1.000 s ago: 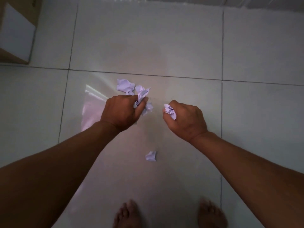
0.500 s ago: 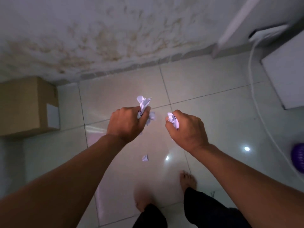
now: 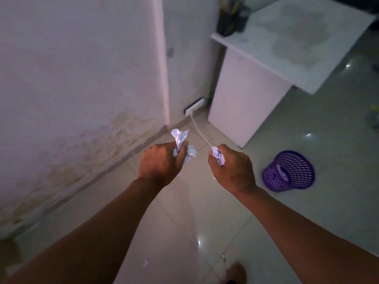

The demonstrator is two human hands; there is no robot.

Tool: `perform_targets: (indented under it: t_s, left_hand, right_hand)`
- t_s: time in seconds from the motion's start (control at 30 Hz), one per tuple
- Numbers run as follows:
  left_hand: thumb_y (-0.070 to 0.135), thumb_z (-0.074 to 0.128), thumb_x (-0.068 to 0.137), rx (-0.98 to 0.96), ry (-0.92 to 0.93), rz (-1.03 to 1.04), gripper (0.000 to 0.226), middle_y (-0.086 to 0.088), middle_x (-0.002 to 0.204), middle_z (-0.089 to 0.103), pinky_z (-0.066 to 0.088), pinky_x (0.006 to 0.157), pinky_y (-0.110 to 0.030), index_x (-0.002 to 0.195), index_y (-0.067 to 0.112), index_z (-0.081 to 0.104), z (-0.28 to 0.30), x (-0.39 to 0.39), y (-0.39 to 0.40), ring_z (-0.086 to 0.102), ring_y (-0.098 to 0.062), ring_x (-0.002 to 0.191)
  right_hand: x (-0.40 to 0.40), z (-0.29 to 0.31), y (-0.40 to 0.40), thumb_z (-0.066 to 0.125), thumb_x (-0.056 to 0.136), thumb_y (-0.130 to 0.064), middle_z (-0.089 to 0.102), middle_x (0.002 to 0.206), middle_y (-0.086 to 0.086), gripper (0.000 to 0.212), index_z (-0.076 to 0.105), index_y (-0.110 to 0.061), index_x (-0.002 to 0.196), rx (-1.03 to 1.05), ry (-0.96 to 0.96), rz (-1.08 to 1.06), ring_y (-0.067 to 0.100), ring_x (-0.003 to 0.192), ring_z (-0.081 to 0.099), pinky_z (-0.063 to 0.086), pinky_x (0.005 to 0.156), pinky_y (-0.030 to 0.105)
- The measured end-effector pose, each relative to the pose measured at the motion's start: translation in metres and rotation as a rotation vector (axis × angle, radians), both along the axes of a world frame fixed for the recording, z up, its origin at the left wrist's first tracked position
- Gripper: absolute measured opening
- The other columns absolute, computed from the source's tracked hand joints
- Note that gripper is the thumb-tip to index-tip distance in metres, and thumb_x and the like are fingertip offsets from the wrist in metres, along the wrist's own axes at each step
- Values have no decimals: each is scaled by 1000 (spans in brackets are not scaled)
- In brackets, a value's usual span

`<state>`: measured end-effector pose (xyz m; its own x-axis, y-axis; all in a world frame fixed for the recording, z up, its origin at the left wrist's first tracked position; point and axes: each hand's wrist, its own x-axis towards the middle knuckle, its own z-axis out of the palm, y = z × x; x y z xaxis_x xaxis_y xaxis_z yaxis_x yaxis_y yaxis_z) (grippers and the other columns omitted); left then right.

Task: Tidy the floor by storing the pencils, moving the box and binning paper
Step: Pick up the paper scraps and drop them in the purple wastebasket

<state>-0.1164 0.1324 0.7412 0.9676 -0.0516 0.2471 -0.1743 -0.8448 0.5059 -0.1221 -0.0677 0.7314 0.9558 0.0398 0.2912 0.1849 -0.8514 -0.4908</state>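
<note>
Stained plaster wall (image 3: 71, 99) fills the left side, w/ brownish blotchy marks low down near the skirting. Glossy pale floor tiles (image 3: 184, 222) w/ thin grout lines & small light glints.

Left hand (image 3: 162, 162) is fisted around crumpled white paper (image 3: 180, 140); creased, jagged ends stick up above the knuckles and a lump bulges out on the thumb side. Right hand (image 3: 231, 169) is also curled tight, pinching a smaller paper wad (image 3: 217, 154) betw thumb & fingers. Both are held in the air, apart. One small scrap (image 3: 145, 262) lies on the floor low in the view, near a bare foot (image 3: 235, 271).

White cable (image 3: 200, 132) runs from a power strip (image 3: 194, 106) at the wall base. Right of that, a white cabinet-style desk w/ a smooth, smudged tabletop (image 3: 287, 37); a dark pencil holder (image 3: 230, 19) sits at its back corner, contents blurred. Purple plastic mesh bin (image 3: 291, 171), round & perforated, stands on the floor just right of the right hand, some white paper inside.

No readable writing or labels.

Vs 0.5 s ago: view has swung right, so the cardboard box is out of sight, the bin is fully visible; grip on both wads unchanged.
</note>
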Motion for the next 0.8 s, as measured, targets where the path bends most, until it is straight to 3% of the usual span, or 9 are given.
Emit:
perform_targets:
  t_s: [0.1,0.23,0.33,0.43,0.53,0.67,0.8]
  left_hand:
    - [54,30,94,-10,-42,-71,44,-3,58,66,43,55,-32,62,27,42,26,19,-67,62,-32,59]
    - [47,38,98,-13,-3,-163,45,-3,59,69,45,58,-33,58,27,33,47,40,-176,65,-31,66]
    - [53,31,95,4,-30,-209,46,-3,57,68,50,60,-35,59,26,40,59,58,-261,67,-31,67]
    - [60,20,92,-2,-49,-291,60,-1,54,65,46,58,-29,59,22,52,63,72,-338,64,-27,59]
    - [64,14,91,16,-17,-361,70,0,56,66,53,62,-33,61,18,59,60,85,-408,63,-22,56]
    - [63,15,91,38,58,-438,73,0,58,67,55,67,-37,64,16,62,40,103,-482,65,-24,60]
    - [62,18,93,33,121,-527,73,-3,60,68,54,62,-34,66,15,66,7,129,-550,64,-24,59]
  right_hand:
    - [9,28,-65,55,89,-34,63,59,4,22,53,-19,74,-15,-26,-76,34,57,57,48,53,35]
    - [15,57,-163,52,89,-38,65,64,6,24,54,-18,76,4,-27,-150,35,59,60,50,54,38]
    - [16,69,-242,51,87,-39,68,68,7,25,56,-16,78,1,-41,-217,35,65,63,49,55,35]
    - [15,75,-311,58,88,-35,68,70,6,20,58,-17,80,-24,-38,-257,31,64,63,40,56,27]
    - [17,70,-375,58,88,-35,69,72,4,20,63,-16,86,-19,-19,-340,28,63,63,48,56,30]
    - [19,48,-441,51,85,-38,69,69,4,25,63,-16,85,-11,3,-460,30,62,61,43,56,27]
    - [36,14,-504,49,85,-38,68,68,4,26,64,-16,87,-27,68,-558,29,59,61,36,56,24]
